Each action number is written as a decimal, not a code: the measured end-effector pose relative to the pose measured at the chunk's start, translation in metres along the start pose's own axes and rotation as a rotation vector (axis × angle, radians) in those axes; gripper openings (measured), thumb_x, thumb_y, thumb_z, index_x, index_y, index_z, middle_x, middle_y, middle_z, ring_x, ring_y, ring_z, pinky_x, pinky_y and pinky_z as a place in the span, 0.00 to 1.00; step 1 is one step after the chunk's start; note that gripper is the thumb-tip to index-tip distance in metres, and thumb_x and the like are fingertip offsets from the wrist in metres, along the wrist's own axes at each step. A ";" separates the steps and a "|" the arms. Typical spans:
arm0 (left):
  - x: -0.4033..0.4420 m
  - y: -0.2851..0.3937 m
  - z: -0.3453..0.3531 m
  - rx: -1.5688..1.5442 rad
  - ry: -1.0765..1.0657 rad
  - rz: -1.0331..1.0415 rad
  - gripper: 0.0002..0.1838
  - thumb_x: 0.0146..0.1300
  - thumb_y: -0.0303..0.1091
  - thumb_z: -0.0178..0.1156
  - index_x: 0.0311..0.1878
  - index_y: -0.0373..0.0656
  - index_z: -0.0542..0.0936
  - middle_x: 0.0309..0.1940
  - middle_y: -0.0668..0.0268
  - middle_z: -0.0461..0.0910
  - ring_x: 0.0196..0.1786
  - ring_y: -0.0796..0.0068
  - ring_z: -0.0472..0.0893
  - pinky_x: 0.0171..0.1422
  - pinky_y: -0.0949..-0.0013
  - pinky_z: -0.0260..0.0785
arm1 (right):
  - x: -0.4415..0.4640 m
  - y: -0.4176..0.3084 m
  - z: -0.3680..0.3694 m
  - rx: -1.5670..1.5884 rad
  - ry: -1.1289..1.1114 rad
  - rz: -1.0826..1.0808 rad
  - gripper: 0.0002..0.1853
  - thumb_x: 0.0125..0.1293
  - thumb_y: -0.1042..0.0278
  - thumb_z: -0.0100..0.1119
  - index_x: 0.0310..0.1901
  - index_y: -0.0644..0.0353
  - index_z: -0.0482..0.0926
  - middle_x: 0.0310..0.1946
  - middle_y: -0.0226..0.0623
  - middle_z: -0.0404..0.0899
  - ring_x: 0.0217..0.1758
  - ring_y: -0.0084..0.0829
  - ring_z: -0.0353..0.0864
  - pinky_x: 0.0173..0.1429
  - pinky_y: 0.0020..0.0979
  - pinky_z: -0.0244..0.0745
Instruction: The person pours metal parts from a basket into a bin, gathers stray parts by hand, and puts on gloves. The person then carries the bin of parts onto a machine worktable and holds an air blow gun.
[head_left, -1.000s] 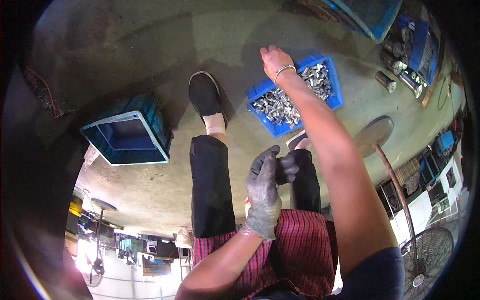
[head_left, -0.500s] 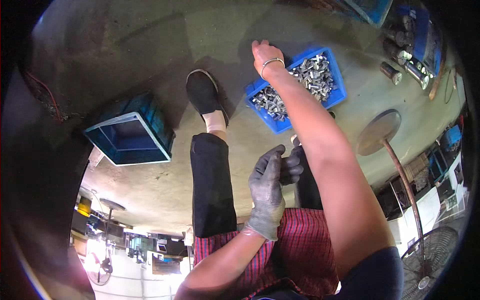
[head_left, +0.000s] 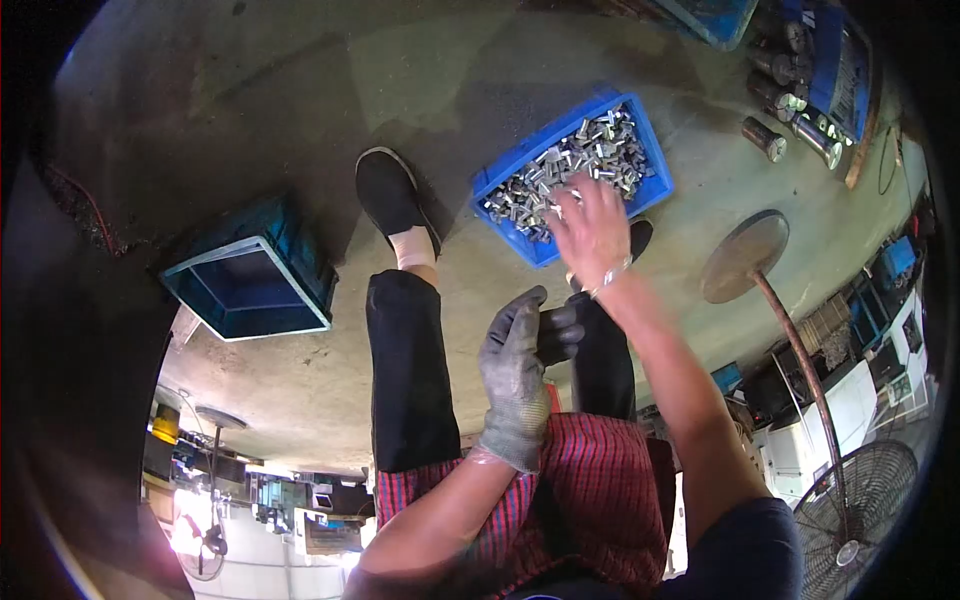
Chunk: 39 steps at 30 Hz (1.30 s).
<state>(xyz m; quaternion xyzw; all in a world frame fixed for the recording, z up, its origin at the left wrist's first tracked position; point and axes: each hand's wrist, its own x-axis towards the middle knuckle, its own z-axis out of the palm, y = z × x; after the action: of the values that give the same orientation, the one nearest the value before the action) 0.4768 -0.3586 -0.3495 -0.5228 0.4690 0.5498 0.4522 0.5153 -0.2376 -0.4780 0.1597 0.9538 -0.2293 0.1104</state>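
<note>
Blue plastic tray (head_left: pixel 652 150), on the floor ahead of you and right of centre, holds a jumbled heap of short metal pieces (head_left: pixel 610 150). Your bare right hand (head_left: pixel 597 228), metal bracelet (head_left: pixel 611 277) at the wrist, is at the tray's near side, fingers spread and bent toward the heap. Fingertips blurred: cannot tell whether they touch or grip a piece. Your left hand (head_left: pixel 516 360), in a grey glove (head_left: pixel 512 400), is held in front of your lap, well apart from the tray; fingers curled, thumb drawn in. Palm side hidden, so cannot tell whether anything is inside.

Step in hand, as judged: a right-hand reach at the heap. A pick from this pose would call for a light fingertip pinch on 1 piece, since they lie crossed over each other.

Surface: dull, stained concrete floor (head_left: pixel 250 100), your black shoe (head_left: pixel 390 200) planted left of the tray. Further left, 1 dark blue crate (head_left: pixel 300 240). Far right, dark metal cylinders (head_left: pixel 763 139) lie beside another blue bin (head_left: pixel 835 70).

Room: to your right, 1 pedestal fan (head_left: pixel 860 500) on a round base (head_left: pixel 746 256); on the left, a second fan (head_left: pixel 205 545) against bright glare. Background clutter too small to identify.
</note>
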 end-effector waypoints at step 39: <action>0.002 0.032 -0.009 -0.008 0.021 0.115 0.20 0.64 0.42 0.52 0.52 0.38 0.70 0.35 0.57 0.79 0.33 0.66 0.80 0.37 0.68 0.71 | 0.004 -0.038 0.034 0.344 -0.029 -0.021 0.07 0.59 0.68 0.52 0.36 0.59 0.76 0.33 0.36 0.76 0.37 0.35 0.75 0.38 0.30 0.68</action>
<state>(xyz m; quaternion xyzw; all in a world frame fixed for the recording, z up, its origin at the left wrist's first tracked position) 0.4463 -0.3728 -0.3500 -0.5025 0.5005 0.5713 0.4130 0.5029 -0.2848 -0.4936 0.1628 0.9005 -0.3925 0.0926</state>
